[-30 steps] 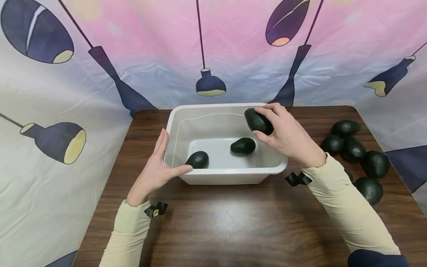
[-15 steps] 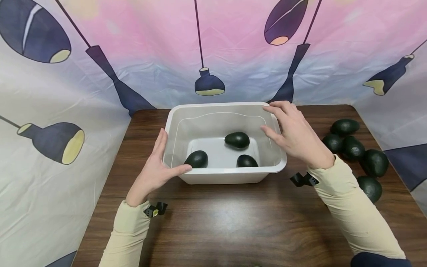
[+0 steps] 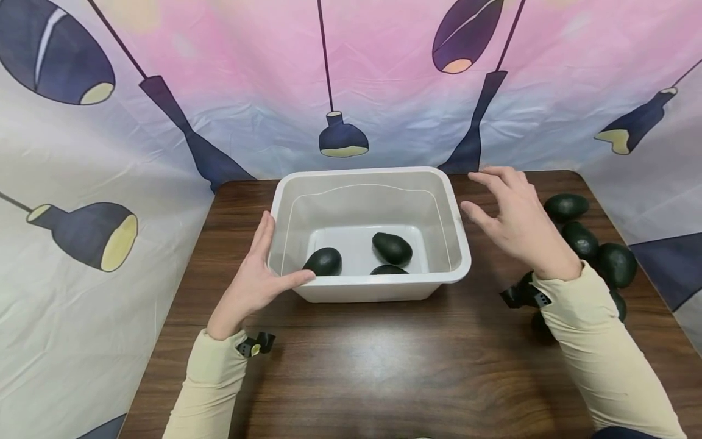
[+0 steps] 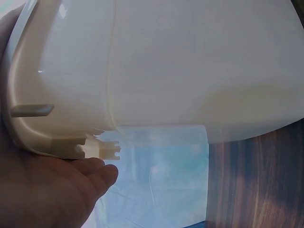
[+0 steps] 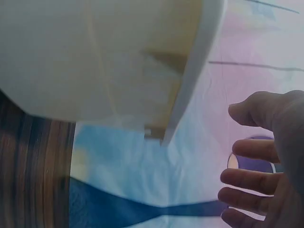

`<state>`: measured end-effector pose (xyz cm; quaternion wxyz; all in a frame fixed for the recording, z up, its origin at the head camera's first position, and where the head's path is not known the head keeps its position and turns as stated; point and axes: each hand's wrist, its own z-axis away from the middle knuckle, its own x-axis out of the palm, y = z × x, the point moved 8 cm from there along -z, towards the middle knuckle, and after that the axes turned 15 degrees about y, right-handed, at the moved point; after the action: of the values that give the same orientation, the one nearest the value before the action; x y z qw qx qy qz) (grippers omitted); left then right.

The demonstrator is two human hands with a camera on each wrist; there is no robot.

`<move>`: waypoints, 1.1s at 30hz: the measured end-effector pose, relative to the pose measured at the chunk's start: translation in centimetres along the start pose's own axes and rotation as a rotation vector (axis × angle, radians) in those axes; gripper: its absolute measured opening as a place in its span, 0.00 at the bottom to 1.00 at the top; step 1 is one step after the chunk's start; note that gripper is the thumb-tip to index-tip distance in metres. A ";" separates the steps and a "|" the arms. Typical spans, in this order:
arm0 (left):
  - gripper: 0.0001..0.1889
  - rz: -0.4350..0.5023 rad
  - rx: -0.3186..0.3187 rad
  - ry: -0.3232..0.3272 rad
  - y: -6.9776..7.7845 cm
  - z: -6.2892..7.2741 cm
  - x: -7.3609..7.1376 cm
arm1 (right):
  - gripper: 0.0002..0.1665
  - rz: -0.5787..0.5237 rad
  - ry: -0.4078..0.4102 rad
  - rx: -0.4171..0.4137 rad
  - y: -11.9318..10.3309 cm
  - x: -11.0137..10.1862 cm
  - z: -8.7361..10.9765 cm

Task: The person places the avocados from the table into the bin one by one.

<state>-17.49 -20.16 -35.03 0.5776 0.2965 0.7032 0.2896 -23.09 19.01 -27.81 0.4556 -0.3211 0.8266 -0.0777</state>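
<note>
A light grey plastic bin (image 3: 362, 280) stands on the table, with three avocados in it. One avocado (image 3: 323, 262) lies at the left; another avocado (image 3: 392, 249) is right of the middle. The front rim partly hides the third avocado (image 3: 389, 269). My left hand (image 3: 256, 275) rests against the bin's front left corner, thumb along the front rim and straight fingers on the left side. In the left wrist view its fingertips (image 4: 108, 176) touch beneath the rim. Just outside the bin's right side, my right hand (image 3: 518, 222) hovers with spread fingers, holding nothing.
Several loose avocados (image 3: 616, 265) lie at the table's right side, some behind the right forearm. The dark wooden table (image 3: 373, 360) extends in front of the bin. A printed cloth (image 3: 247, 91) hangs behind and beside the table.
My right hand has let go of an avocado into the bin and moved right, out past the rim. The avocados inside have rolled. My left hand has stayed at the corner.
</note>
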 end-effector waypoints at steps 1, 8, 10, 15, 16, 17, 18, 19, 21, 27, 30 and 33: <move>0.65 0.001 -0.001 0.001 0.0 0.0 0.0 | 0.30 0.004 -0.007 0.021 0.6 -0.1 0.2; 0.65 0.007 -0.011 -0.005 -0.1 0.1 0.1 | 0.33 0.076 -0.039 0.152 4.8 -1.2 2.1; 0.65 0.008 -0.010 -0.003 -0.1 0.1 0.1 | 0.34 0.096 -0.049 0.185 6.2 -1.4 2.6; 0.65 0.015 -0.012 -0.002 -0.1 0.1 -0.1 | 0.38 0.149 -0.079 0.271 9.7 -1.8 4.2; 0.65 0.016 -0.013 -0.002 -0.1 0.2 -0.1 | 0.38 0.154 -0.088 0.287 10.4 -1.8 4.5; 0.65 0.018 -0.014 -0.003 -0.1 0.2 -0.1 | 0.39 0.156 -0.096 0.301 11.0 -1.8 4.9; 0.65 0.020 -0.015 -0.004 -0.1 0.2 -0.1 | 0.39 0.155 -0.106 0.312 11.6 -1.8 5.2; 0.65 0.021 -0.014 -0.004 -0.1 0.2 -0.1 | 0.39 0.156 -0.115 0.324 12.2 -1.7 5.6; 0.65 0.022 -0.013 -0.005 0.0 0.2 -0.1 | 0.39 0.158 -0.124 0.346 13.2 -1.6 6.3; 0.65 0.023 -0.007 -0.007 0.1 0.1 -0.1 | 0.41 0.194 -0.155 0.405 16.2 -1.1 8.1; 0.65 0.023 -0.005 -0.008 0.1 0.1 -0.1 | 0.42 0.210 -0.180 0.432 17.5 -1.0 9.1; 0.65 0.021 -0.004 -0.005 0.1 0.1 -0.1 | 0.42 0.220 -0.197 0.449 18.1 -0.9 9.6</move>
<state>-17.39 -20.16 -34.92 0.5770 0.3035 0.6979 0.2965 -23.38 35.31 -40.33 0.5992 -0.1262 0.7704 -0.1777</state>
